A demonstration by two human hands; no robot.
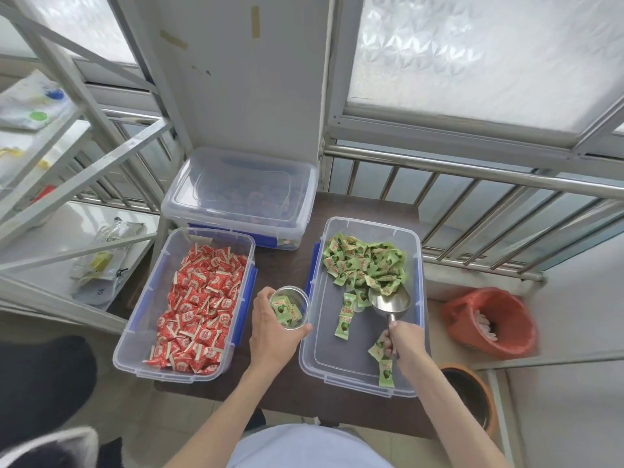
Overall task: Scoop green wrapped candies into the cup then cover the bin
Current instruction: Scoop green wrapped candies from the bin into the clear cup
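A clear bin (418, 265) on the right of the dark table holds green wrapped candies (363, 261), piled at its far end with a few loose ones nearer me. My right hand (405, 342) grips the handle of a metal scoop (390, 300), whose bowl lies in the bin at the pile's near edge. My left hand (273, 327) holds a small clear cup (290, 307) between the two open bins; several green candies sit inside it.
On the left, an open clear bin (135, 332) is full of red wrapped candies. Behind stands a closed lidded bin (239, 194). An orange bucket (489, 320) and a brown pot (472, 396) sit on the floor at right. A metal shelf frame (77, 163) rises at left.
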